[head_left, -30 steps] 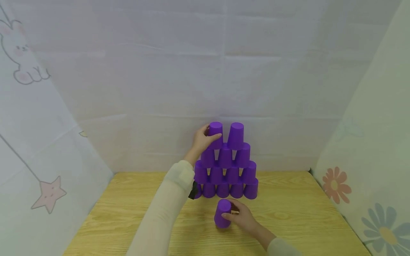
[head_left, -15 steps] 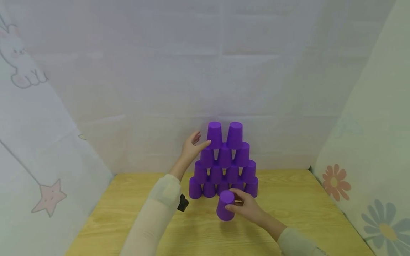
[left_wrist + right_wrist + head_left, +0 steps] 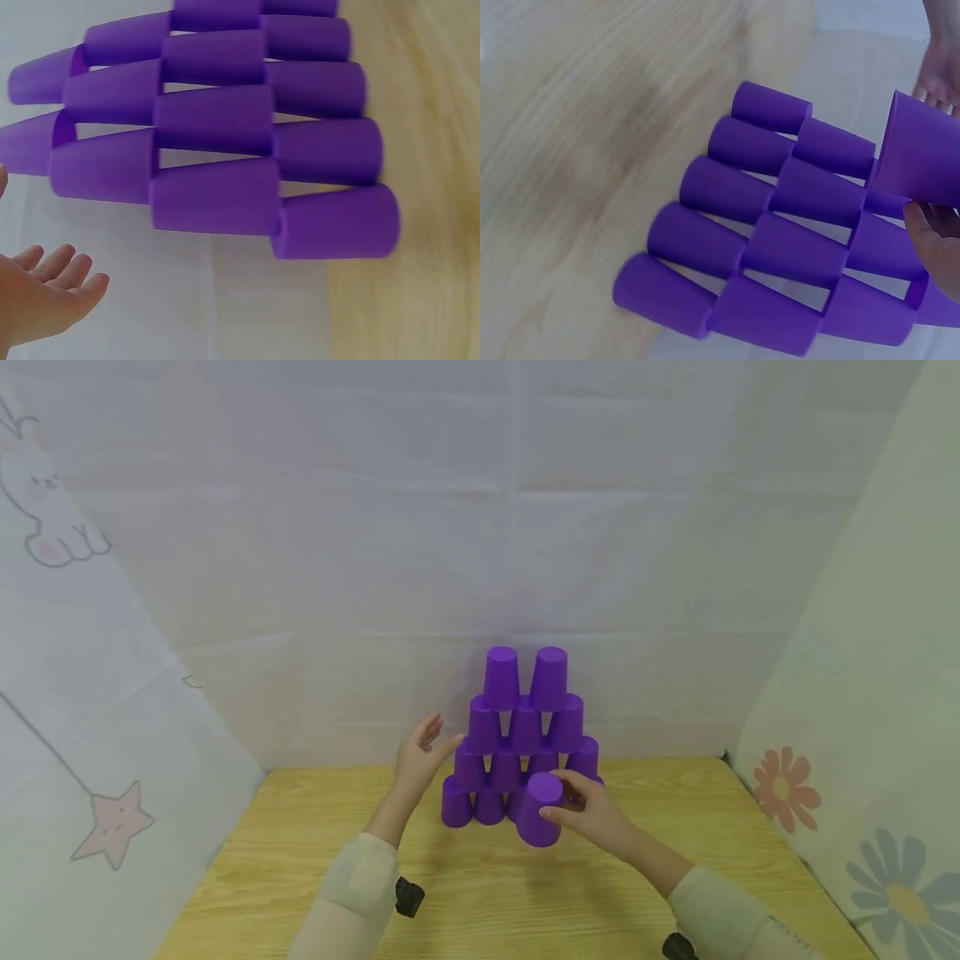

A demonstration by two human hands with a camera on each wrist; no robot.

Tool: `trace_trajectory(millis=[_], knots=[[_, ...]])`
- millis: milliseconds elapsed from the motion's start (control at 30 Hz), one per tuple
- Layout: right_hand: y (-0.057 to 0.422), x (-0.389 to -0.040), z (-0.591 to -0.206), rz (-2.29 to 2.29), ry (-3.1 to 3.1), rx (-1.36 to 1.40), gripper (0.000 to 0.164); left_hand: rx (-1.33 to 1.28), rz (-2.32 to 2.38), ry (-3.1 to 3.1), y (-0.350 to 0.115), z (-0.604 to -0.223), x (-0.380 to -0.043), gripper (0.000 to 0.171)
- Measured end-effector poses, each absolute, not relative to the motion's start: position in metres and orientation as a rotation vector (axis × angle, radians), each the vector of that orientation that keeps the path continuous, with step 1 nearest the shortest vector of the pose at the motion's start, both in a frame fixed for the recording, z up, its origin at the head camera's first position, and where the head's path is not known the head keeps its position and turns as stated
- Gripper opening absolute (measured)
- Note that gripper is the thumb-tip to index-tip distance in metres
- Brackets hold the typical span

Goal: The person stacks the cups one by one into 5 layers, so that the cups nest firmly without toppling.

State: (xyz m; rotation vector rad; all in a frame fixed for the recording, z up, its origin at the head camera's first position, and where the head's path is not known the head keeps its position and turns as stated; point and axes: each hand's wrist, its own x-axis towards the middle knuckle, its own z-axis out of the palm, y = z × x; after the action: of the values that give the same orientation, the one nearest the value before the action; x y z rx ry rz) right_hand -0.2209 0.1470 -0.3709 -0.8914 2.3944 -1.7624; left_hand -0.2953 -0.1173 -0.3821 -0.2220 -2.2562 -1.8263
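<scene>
Purple cups stand upside down in a stacked pyramid (image 3: 527, 727) whose top row holds two cups, a left one (image 3: 502, 679) and a right one (image 3: 550, 680). My right hand (image 3: 600, 820) grips one more purple cup (image 3: 538, 818), also upside down, between thumb and fingers. That cup is raised in front of the pyramid and hides part of its lower right rows. To the left of the stack, my left hand (image 3: 420, 764) is held in the air with fingers spread and nothing in it; the left wrist view shows its fingers (image 3: 71, 274) apart from the cups.
The pyramid stands on a wood-grain table (image 3: 315, 860), close to a pale cloth backdrop (image 3: 375, 568). Printed cloth sides (image 3: 870, 760) rise left and right. Small black devices sit at the left wrist (image 3: 408, 897) and right wrist (image 3: 678, 946).
My left hand has let go of the top-left cup and drawn down and left. My right hand has carried its cup up and slightly right, off the table.
</scene>
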Motion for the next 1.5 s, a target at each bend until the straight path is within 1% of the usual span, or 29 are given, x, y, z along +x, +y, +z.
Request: trace_trajectory(millis=[200, 333, 500, 600, 733, 933, 1100, 1400, 1500], knots=[[0.16, -0.24, -0.362, -1.733, 2.46, -0.857, 0.043, -0.234, -1.735, -2.317, -0.121, -0.404, -0.282, 0.071], [0.164, -0.249, -0.347, -1.695, 2.544, -0.863, 0.043, -0.217, -1.713, -2.352, -0.122, -0.415, -0.274, 0.072], [0.158, -0.246, -0.312, -1.671, 2.568, -0.857, 0.042, -0.197, -1.693, -2.371, -0.123, -0.427, -0.264, 0.072], [0.156, -0.253, -0.302, -1.692, 2.533, -0.877, 0.043, -0.202, -1.69, -2.383, -0.124, -0.436, -0.261, 0.071], [0.155, -0.271, -0.297, -1.703, 2.545, -0.896, 0.047, -0.219, -1.687, -2.393, -0.125, -0.448, -0.254, 0.07], [0.146, -0.285, -0.271, -1.735, 2.587, -0.847, 0.049, -0.192, -1.698, -2.383, -0.125, -0.465, -0.243, 0.068], [0.14, -0.298, -0.252, -1.795, 2.631, -0.8, 0.048, -0.205, -1.733, -2.34, -0.121, -0.472, -0.241, 0.062], [0.131, -0.319, -0.234, -1.872, 2.626, -0.745, 0.047, -0.183, -1.79, -2.313, -0.116, -0.479, -0.232, 0.06], [0.13, -0.324, -0.229, -1.879, 2.645, -0.724, 0.048, -0.225, -1.742, -2.302, -0.115, -0.483, -0.229, 0.059]])
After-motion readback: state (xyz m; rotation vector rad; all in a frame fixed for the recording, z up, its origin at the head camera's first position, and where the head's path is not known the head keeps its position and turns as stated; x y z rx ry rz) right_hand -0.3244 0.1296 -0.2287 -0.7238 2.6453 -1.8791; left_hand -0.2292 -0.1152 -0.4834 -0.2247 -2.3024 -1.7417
